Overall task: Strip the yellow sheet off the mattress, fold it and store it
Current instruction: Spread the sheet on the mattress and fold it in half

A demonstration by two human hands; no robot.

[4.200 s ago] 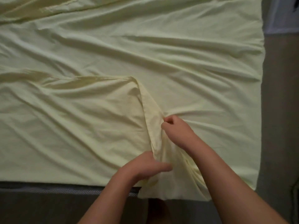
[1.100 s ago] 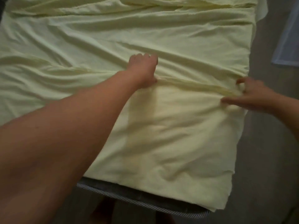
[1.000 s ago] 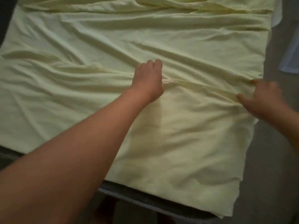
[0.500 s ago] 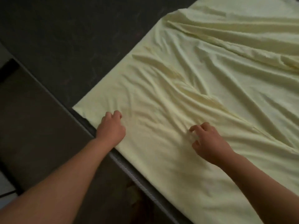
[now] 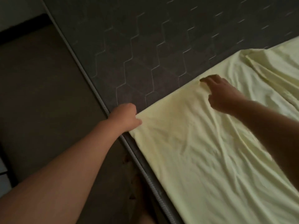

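Note:
The yellow sheet (image 5: 210,151) lies wrinkled and folded over on the right part of the dark grey mattress (image 5: 145,46), whose quilted top is bare to the left. My left hand (image 5: 125,117) is closed on the sheet's near left corner at the mattress edge. Farther along the sheet's left edge, my right hand (image 5: 221,92) rests with fingers spread on the cloth, fingertips at the edge; it grips nothing that I can see.
A striped piping edge (image 5: 97,94) runs diagonally along the mattress side. Dark floor (image 5: 40,94) lies to the left of it. A paler folded layer of the sheet (image 5: 275,70) shows at the right edge of the view.
My view has swung further left, showing more bare mattress. My left hand has closed on the sheet's corner, and my right hand has moved up to the sheet's left edge.

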